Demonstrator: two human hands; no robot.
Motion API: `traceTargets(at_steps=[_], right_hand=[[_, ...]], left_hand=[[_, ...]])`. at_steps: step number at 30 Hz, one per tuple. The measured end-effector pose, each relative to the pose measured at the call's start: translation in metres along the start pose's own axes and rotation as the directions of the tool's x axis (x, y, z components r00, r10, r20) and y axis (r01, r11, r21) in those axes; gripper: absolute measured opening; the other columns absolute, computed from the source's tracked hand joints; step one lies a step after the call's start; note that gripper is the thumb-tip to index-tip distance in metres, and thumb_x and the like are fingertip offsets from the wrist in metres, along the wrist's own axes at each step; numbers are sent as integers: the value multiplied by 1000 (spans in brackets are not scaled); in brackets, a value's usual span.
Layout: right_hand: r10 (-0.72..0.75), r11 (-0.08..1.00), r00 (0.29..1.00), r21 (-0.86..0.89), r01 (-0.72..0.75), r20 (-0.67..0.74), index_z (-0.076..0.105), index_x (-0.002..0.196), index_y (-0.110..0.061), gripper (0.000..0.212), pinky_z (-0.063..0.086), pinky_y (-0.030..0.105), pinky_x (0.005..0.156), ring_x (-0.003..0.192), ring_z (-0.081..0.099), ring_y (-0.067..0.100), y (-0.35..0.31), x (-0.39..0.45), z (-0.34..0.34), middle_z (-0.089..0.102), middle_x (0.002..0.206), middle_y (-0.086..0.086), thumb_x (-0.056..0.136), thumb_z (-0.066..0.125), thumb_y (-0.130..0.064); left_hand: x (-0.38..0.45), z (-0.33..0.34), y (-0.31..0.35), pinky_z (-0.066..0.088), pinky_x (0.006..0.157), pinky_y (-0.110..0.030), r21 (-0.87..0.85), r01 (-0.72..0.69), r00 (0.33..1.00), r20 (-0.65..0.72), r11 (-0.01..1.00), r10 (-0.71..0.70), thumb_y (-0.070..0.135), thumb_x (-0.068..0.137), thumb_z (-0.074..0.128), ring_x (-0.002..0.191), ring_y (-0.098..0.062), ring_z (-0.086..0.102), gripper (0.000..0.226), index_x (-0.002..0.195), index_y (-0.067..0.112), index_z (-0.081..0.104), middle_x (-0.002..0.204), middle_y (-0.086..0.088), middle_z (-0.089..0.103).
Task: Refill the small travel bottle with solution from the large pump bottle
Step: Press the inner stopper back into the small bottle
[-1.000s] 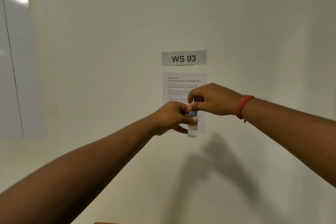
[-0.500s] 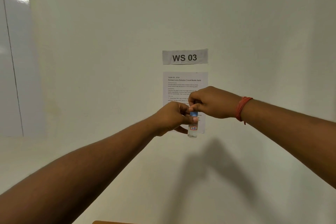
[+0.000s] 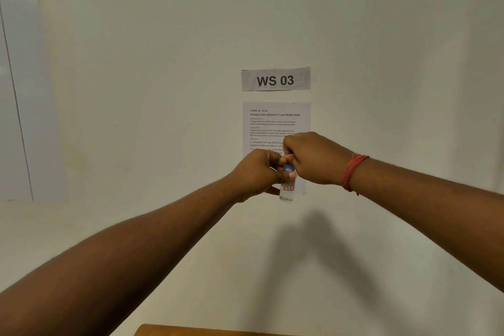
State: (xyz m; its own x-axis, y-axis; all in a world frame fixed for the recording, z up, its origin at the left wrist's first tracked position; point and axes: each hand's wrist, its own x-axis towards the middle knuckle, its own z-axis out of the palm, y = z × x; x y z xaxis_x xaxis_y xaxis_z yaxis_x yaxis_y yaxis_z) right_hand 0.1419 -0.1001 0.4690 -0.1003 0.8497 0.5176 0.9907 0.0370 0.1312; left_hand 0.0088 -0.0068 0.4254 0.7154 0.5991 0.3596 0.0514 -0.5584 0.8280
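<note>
I hold the small clear travel bottle [image 3: 287, 191] up in front of the wall at arm's length. It hangs upright, has clear liquid inside and a red-framed label reading 17B. My left hand [image 3: 257, 175] grips its upper body from the left. My right hand [image 3: 313, 158], with a red thread band on the wrist, pinches the blue cap [image 3: 288, 167] on top of the bottle. The large pump bottle is out of view.
A "WS 03" sign [image 3: 275, 79] and a printed task sheet [image 3: 275, 123] are taped to the white wall behind the hands. A glossy board [image 3: 16, 76] hangs at the left. A strip of wooden edge [image 3: 191, 330] shows at the bottom.
Both hands and the bottle stay nearly in the same place. My right hand's fingers have shifted slightly around the blue cap.
</note>
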Motion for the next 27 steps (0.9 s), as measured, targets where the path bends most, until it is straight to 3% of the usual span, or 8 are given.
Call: traceTargets(at_steps=[3,7,15,18,27], right_hand=[[22,1000,999,18,-22,-39,50,87,-18,9,40,27,65,76,50,17,-1,-5,8,59,90,3,94,54,-22],[31,992,998,126,-24,-51,57,91,-19,13,46,29,72,83,54,17,2,-15,17,58,90,-3,97,54,-30],[64,960,998,276,-55,-21,61,98,-24,16,41,25,67,79,53,10,6,-43,54,54,83,-14,94,56,-39],[76,944,997,323,-70,-6,63,96,-24,16,42,26,65,74,52,10,4,-61,79,55,82,-10,94,57,-38],[131,865,976,461,-199,175,63,94,-19,14,44,31,67,71,50,14,-18,-148,202,56,77,-4,92,61,-33]], left_hand=[[-2,3,-5,65,72,-30,6,0,1000,5,1000,0,5,91,74,85,-13,75,9,97,11,71,94,-5,73],[-7,6,-13,65,79,-35,19,14,1000,23,1000,-15,8,92,74,92,-19,74,11,103,7,71,99,-8,73],[-21,24,-41,64,81,-32,73,70,996,49,995,-74,11,91,75,92,-17,75,14,105,8,72,100,-4,75],[-34,38,-62,64,87,-38,103,113,992,44,988,-118,13,91,76,95,-21,75,21,109,3,72,102,-9,76],[-102,110,-163,59,89,-51,206,285,948,87,936,-307,13,91,75,92,-35,72,15,100,2,72,96,-18,74]])
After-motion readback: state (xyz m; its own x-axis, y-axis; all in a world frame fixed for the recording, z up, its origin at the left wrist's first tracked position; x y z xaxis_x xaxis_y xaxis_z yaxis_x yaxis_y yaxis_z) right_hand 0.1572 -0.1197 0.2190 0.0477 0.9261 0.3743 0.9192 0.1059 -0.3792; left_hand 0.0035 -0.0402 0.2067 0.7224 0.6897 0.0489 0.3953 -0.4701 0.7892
